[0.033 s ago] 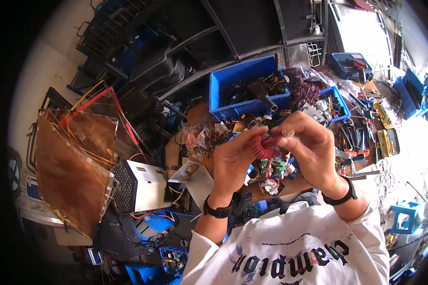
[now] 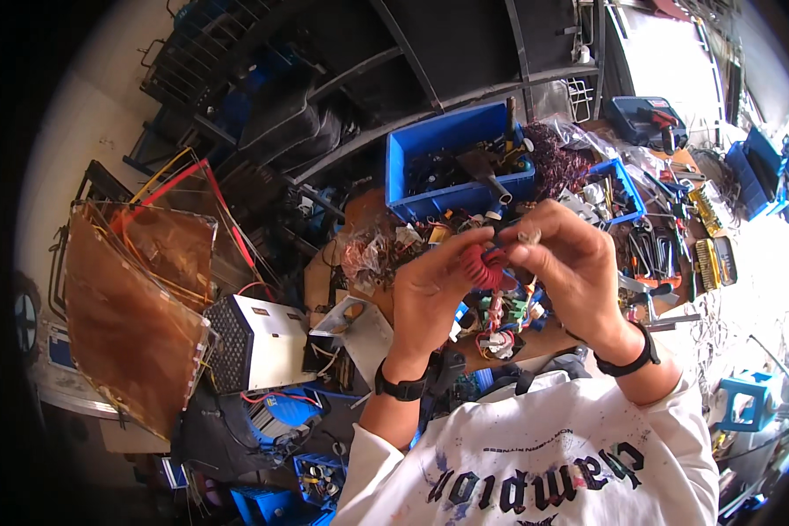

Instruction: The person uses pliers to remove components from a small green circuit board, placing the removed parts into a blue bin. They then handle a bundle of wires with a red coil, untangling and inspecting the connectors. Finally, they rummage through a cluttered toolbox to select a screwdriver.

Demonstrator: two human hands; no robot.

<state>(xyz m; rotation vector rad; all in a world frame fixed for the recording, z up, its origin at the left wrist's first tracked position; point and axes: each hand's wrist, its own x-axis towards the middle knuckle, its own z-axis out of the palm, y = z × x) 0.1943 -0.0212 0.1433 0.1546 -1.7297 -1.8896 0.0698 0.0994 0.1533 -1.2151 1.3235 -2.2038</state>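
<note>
My left hand [image 2: 430, 285] is closed on a coil of red wire [image 2: 486, 267], wound in a ring shape, held up over the cluttered bench. Bluish strands show at the coil's inner side. Close against its right edge, my right hand [image 2: 579, 272] has thumb and forefinger pinched together. A small pale piece [image 2: 529, 238] shows at those fingertips, too small to name. Part of the coil is hidden behind my left fingers. Below the coil, a jumble of connectors and cables [image 2: 500, 337] lies on the bench.
Beyond my hands stands a blue bin [image 2: 399, 188] of dark parts, with a smaller blue tray [image 2: 633, 188] to its right. Pliers [image 2: 653, 250] and other hand tools lie at the right. A white metal box [image 2: 276, 342] and a brown panel [image 2: 131, 324] stand at the left.
My right hand has shifted very slightly at the coil, and a little more of the red winding shows. The left hand stays almost in place.
</note>
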